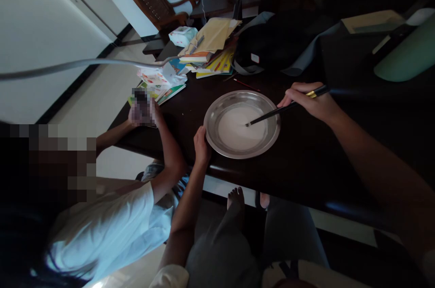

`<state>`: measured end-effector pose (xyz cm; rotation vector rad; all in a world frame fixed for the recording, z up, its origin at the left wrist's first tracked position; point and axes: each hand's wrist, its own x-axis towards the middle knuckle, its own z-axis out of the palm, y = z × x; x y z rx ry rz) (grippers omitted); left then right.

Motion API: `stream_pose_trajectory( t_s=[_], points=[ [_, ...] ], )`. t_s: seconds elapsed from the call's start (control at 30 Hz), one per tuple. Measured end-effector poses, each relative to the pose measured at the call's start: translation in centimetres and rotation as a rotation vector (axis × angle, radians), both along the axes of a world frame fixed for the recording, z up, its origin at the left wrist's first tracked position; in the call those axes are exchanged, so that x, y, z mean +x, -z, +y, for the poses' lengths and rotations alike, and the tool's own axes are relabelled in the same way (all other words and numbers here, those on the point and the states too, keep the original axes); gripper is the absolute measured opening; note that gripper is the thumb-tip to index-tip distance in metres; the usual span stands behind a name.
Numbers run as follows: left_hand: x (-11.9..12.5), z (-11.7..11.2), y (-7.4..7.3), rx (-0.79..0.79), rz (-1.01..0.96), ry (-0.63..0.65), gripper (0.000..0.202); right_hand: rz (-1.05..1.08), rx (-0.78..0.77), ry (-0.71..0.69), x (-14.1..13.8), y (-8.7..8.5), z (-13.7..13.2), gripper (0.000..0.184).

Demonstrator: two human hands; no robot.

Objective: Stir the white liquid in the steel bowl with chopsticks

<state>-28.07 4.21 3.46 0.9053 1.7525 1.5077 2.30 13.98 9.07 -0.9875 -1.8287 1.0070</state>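
A round metal bowl (211, 139) stands on the dark table with a pale, milky mixture (238, 131) in it. My left hand (201, 145) grips the bowl's left rim, thumb up along the edge; its other fingers are mostly hidden. From the right, my right hand (311, 100) is closed around black chopsticks (272, 114) with a gold band near the top end. They slant down to the left over the bowl's rim, and their tips meet the mixture near its middle.
Beside me on the left, a person in a white shirt (112, 220) rests both forearms at the table (288, 174). Behind the bowl lie stacked books (214, 68), envelopes (214, 34), tissue packs (183, 35) and a dark bag (272, 47). A green cylindrical object (404, 59) sits at the right.
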Motion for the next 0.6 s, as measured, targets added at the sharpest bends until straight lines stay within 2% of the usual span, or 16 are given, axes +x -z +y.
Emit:
stream_pose_trajectory(
  t_s=[0.1,0.2,0.3,0.37,0.43,0.5,0.6],
  points=[
    [0.01,-0.05,-0.01,-0.005,0.000,-0.014,0.039,0.031,-0.063,-0.102,-0.18,-0.08,-0.29,0.041],
    [-0.01,-0.11,0.00,0.000,0.024,0.002,0.039,-0.073,-0.007,-0.218,-0.59,0.44,-0.37,0.030],
    [-0.04,-0.11,0.05,0.013,0.037,0.010,0.039,-0.124,0.061,-0.151,-0.44,0.71,-0.02,0.025],
    [-0.08,-0.11,0.10,0.021,0.049,0.025,0.040,-0.086,0.067,-0.059,-0.10,0.59,0.23,0.029],
    [-0.13,-0.13,0.16,0.030,0.069,0.047,0.039,-0.026,0.040,-0.028,0.09,0.44,0.28,0.036],
    [-0.15,-0.18,0.20,0.038,0.078,0.060,0.040,-0.002,-0.009,-0.095,-0.03,0.45,0.12,0.038],
    [-0.15,-0.24,0.20,0.041,0.078,0.054,0.041,-0.057,0.004,-0.219,-0.51,0.73,-0.18,0.031]
  ],
)
